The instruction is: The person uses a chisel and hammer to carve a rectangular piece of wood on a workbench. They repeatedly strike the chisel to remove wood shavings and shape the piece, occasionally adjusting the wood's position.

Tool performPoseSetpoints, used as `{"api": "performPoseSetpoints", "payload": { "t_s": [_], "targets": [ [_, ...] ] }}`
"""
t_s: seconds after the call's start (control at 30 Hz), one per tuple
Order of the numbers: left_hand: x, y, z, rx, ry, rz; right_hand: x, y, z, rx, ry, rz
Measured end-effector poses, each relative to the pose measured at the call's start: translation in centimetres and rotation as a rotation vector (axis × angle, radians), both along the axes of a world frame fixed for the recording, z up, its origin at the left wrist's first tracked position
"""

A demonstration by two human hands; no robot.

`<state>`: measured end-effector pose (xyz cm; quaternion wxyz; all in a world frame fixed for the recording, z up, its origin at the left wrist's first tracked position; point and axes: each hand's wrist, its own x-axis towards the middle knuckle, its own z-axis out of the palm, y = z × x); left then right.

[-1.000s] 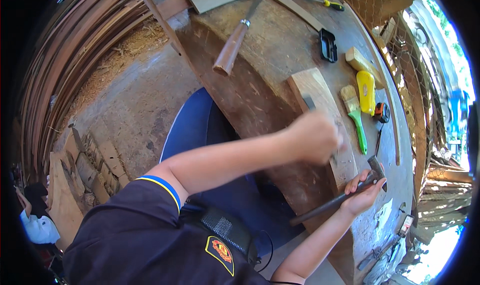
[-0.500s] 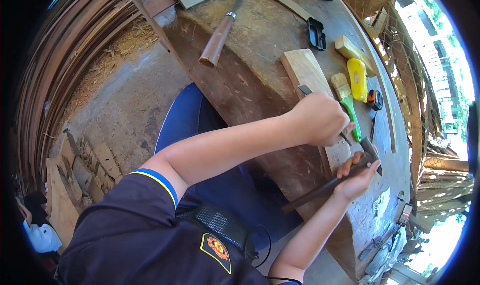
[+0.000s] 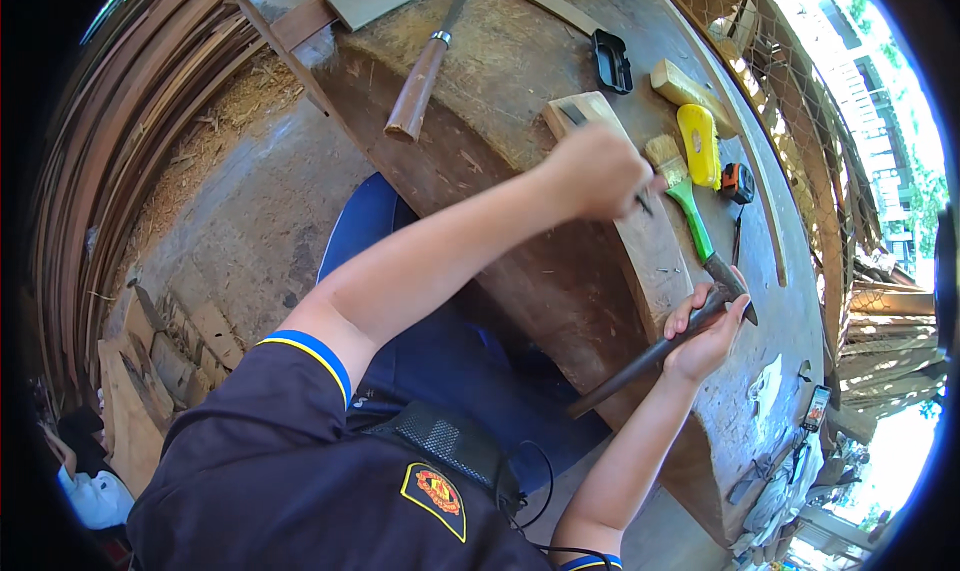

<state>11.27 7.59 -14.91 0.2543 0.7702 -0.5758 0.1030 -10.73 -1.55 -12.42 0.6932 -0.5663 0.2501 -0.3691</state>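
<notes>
My left hand [image 3: 598, 174] is closed in a fist over the pale wooden block [image 3: 650, 241]. From the fist juts a slim dark metal tool [image 3: 572, 113] with a flat end; its other end shows below the fingers, and its middle is hidden. My right hand [image 3: 705, 336] is wrapped round a hammer [image 3: 640, 364] near its dark head, the long handle slanting down to the left past the bench edge. Small nails [image 3: 668, 270] show on the block between my hands. A paintbrush [image 3: 685, 201] with a green handle lies to the right of the block.
On the workbench [image 3: 490, 81] are a wooden-handled tool [image 3: 418, 91], a black plastic tray [image 3: 612, 61], a wood offcut [image 3: 690, 96], a yellow oblong object [image 3: 698, 146] and an orange-black tape measure [image 3: 738, 183]. A phone [image 3: 815, 408] lies near the right edge. Stacked boards [image 3: 110, 151] stand left.
My left hand has moved up and left along the block with the metal tool. The right hand keeps hold of the hammer, whose head is slightly turned. The view has shifted a little.
</notes>
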Motion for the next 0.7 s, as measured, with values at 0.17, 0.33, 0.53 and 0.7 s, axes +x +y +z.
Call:
{"api": "performPoseSetpoints", "payload": {
  "t_s": [0.17, 0.33, 0.53, 0.7],
  "targets": [
    [-2.3, 0.6, 1.6, -0.113, 0.175, -0.082, 0.4, 0.2, 0.2, -0.019, 0.041, -0.034],
    [-5.4, 0.3, 0.0, -0.029, -0.042, -0.218, 0.4, 0.1, 0.2, -0.024, 0.042, -0.019],
    [1.3, -1.5, 1.3, -0.052, 0.06, -0.033, 0.5, 0.4, 0.3, -0.017, 0.023, -0.022],
    [-4.4, -1.0, 0.9, -0.065, 0.035, -0.351, 0.6, 0.6, 0.3, 0.027, 0.014, -0.044]
  ]
}}
